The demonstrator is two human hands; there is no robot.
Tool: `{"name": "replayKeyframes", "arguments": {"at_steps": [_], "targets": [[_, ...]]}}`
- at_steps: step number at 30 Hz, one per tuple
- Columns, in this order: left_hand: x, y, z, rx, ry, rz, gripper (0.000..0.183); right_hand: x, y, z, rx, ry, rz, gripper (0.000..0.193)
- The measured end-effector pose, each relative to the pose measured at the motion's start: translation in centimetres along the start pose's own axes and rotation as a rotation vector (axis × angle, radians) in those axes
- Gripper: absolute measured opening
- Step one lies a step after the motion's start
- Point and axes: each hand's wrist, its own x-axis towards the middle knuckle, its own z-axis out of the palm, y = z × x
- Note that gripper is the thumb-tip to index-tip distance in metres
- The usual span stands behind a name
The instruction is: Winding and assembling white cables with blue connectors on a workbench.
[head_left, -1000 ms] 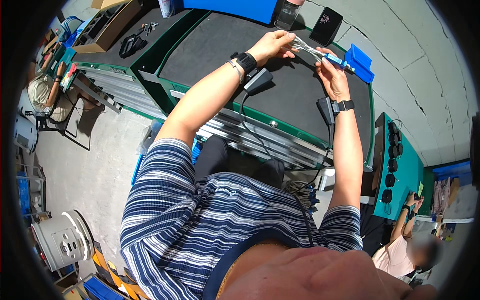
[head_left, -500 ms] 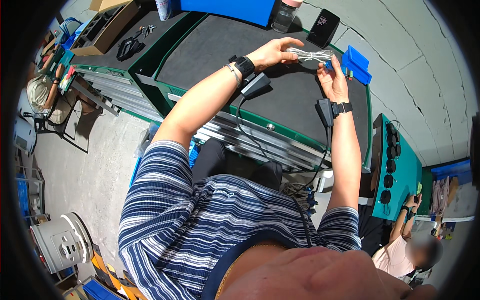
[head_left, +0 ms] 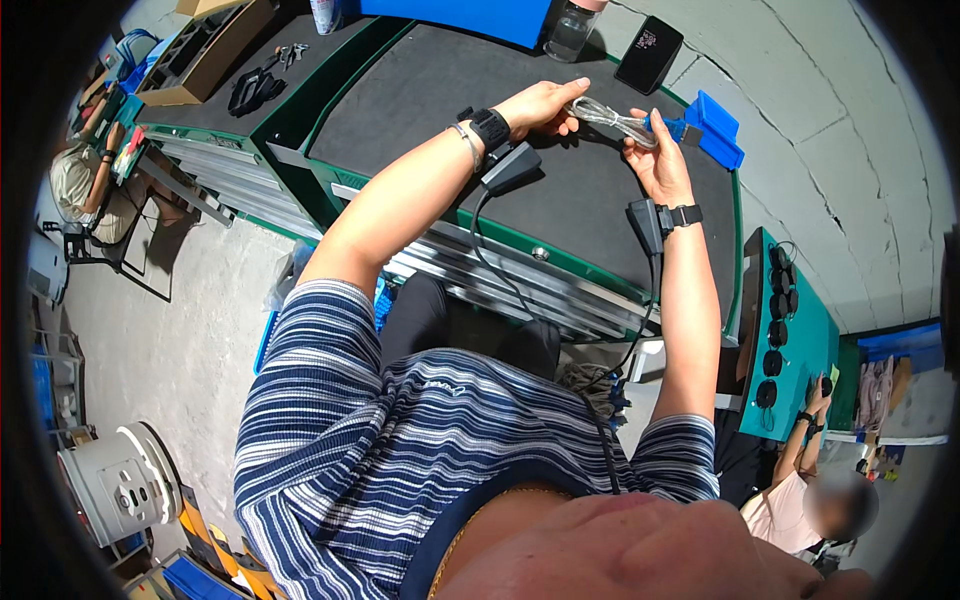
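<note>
A coiled silvery-clear cable (head_left: 608, 117) with blue plug ends (head_left: 677, 128) stretches between my hands above the dark worktop mat. My left hand (head_left: 545, 110) pinches the left end of the coil between thumb and fingers. At the other end, my right hand (head_left: 660, 165) is closed round the cable beside the blue plugs. The coil is gathered at its middle by what looks like a tie. Just beyond my right hand lies a small blue bin (head_left: 713, 130).
A phone (head_left: 649, 54) and a glass jar with a pink lid (head_left: 572, 30) stand along the mat's back edge. To the left are an open cardboard box (head_left: 200, 55) and black straps (head_left: 256, 92). Other people sit at benches on both sides. Black cords hang from my wrist devices.
The cable coil has tilted, its right end now lower. My right hand has turned slightly, and the blue plugs now show above its fingers, pointing at the bin.
</note>
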Motion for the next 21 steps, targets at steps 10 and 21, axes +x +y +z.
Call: {"name": "replayKeyframes", "arguments": {"at_steps": [10, 21], "targets": [[0.5, -0.4, 0.0, 0.004, 0.114, 0.104, 0.052, 0.0, -0.4, -0.1, 0.077, 0.079, -0.049, 0.038], [1.6, -0.9, -0.7, 0.342, 0.138, 0.383, 0.045, 0.0, -0.5, 0.1, 0.181, -0.049, -0.144, 0.032]]}}
